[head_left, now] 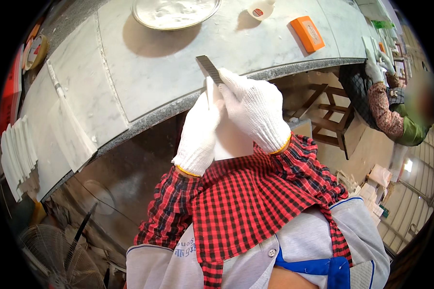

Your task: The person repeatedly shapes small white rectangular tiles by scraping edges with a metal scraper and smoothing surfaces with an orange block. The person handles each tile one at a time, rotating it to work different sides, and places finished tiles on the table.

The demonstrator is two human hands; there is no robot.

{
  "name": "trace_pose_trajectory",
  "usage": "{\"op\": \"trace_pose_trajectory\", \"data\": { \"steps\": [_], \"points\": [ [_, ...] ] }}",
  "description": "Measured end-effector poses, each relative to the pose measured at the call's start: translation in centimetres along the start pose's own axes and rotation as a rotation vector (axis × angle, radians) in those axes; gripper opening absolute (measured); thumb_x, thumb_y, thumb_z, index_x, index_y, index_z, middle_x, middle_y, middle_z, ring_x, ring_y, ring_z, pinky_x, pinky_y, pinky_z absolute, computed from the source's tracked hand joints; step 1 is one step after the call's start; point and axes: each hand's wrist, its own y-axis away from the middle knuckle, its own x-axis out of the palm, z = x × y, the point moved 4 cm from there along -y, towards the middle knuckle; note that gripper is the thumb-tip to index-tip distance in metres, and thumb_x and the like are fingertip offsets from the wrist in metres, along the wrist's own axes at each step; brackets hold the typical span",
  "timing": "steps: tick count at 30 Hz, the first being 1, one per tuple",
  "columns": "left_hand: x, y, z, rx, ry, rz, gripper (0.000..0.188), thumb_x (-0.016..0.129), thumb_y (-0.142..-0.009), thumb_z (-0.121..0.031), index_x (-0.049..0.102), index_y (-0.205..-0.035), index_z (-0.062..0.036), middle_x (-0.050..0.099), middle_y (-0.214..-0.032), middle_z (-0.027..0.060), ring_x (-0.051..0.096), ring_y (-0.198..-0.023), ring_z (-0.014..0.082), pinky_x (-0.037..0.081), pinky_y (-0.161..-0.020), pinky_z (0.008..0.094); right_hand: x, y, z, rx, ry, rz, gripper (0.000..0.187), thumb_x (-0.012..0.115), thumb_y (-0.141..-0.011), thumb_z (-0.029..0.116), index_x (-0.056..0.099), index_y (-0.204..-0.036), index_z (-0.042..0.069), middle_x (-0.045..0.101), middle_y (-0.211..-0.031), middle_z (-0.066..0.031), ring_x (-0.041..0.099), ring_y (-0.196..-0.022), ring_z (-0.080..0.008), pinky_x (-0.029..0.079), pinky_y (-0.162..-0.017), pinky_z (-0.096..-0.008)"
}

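Note:
Both my hands wear white knit gloves and meet at the table's near edge. In my left hand (197, 135) is a white flat sheet-like piece (234, 142), which hangs down below the gloves. My right hand (258, 108) pinches a dark, flat strip-shaped tool (206, 66) with a ridged surface. This strip slants up to the left over the table edge, beside the upper end of the white piece. The gloves hide the lower part of the strip and much of the white piece, so whether the two touch, I cannot tell.
Ahead on the marble table (149, 72) stand a bowl of white material (176, 12), a small white container (261, 8) and an orange box (307, 33). White strips (70, 127) lie at left, near a tape roll (36, 52). A fan (50, 250), stool (330, 115) and co-worker (386, 106) are nearby.

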Motion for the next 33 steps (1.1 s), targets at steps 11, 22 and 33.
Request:
{"op": "trace_pose_trajectory", "data": {
  "steps": [11,22,33],
  "points": [
    [0.1,0.4,-0.3,0.014,0.068,0.017,0.052,0.055,-0.105,-0.018,0.042,-0.15,0.0046,0.056,-0.138,0.0107,0.051,-0.125,0.0172,0.039,-0.109,0.0315,0.6,-0.5,0.2,-0.032,-0.052,-0.005,0.032,0.064,-0.092,0.018,0.071,-0.123,0.017,0.071,-0.081,-0.0153,0.071,-0.07,-0.0335,0.055,-0.063,-0.0404],
    [0.2,-0.3,1.0,-0.008,0.167,0.211,0.056,0.056,-0.104,-0.019,0.039,-0.153,0.003,0.048,-0.152,0.0121,0.045,-0.14,0.0238,0.035,-0.118,0.0379,0.7,0.8,-2.0,-0.032,-0.353,-0.193,0.029,0.062,-0.089,0.026,0.07,-0.116,0.021,0.072,-0.084,-0.0127,0.07,-0.076,-0.0354,0.056,-0.068,-0.049],
    [0.2,-1.9,1.4,0.052,-0.182,0.078,0.075,0.066,-0.098,-0.04,0.028,-0.157,-0.0141,0.044,-0.153,0.0114,0.041,-0.141,0.0338,0.031,-0.12,0.0497,0.4,3.4,-3.8,-0.368,-0.473,-0.02,0.034,0.06,-0.093,0.031,0.068,-0.124,0.022,0.064,-0.072,-0.016,0.064,-0.063,-0.0392,0.054,-0.06,-0.0483]
  ]
}}
